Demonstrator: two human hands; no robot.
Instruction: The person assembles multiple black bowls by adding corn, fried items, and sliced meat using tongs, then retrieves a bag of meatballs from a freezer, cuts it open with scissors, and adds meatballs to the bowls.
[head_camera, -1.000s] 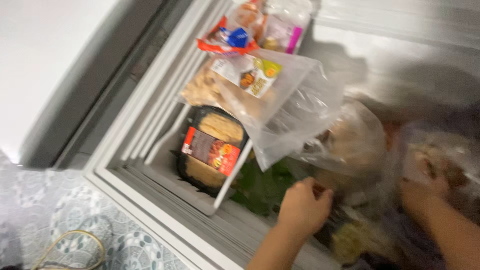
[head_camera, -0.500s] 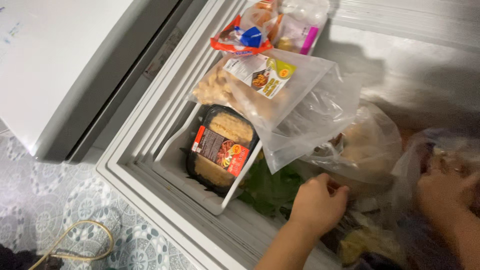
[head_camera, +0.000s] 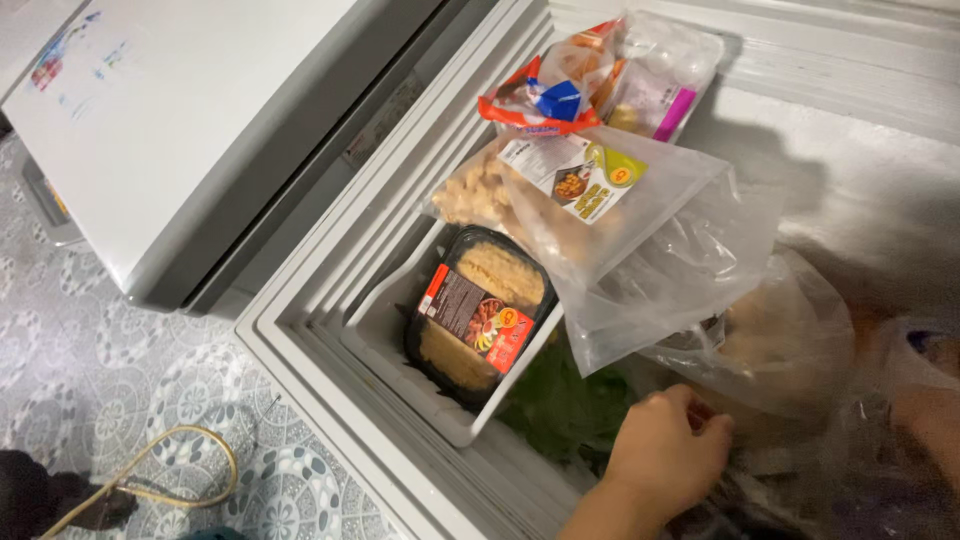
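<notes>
I look down into an open white chest freezer (head_camera: 300, 330). My left hand (head_camera: 668, 458) reaches in at the bottom, fingers curled against the lower edge of a large clear plastic bag with tan contents (head_camera: 785, 340). My right hand (head_camera: 935, 425) is at the right edge, mostly hidden behind crumpled translucent plastic. Dark green leafy food (head_camera: 565, 405) lies just left of my left hand. A white hanging basket (head_camera: 470, 428) holds a black tray meal with a red label (head_camera: 480, 310). A clear bag of pale frozen pieces (head_camera: 560, 195) leans over it.
An orange and blue packet (head_camera: 545, 95) and a clear packet with a pink label (head_camera: 660, 85) lie at the far end. The raised white lid (head_camera: 200, 130) stands at the left. A yellow hose (head_camera: 190, 460) curls on the patterned floor tiles (head_camera: 110, 340).
The view has shifted, showing more of the lid and floor. My right hand has drawn to the right edge, deeper behind the plastic. My left hand stays by the big bag.
</notes>
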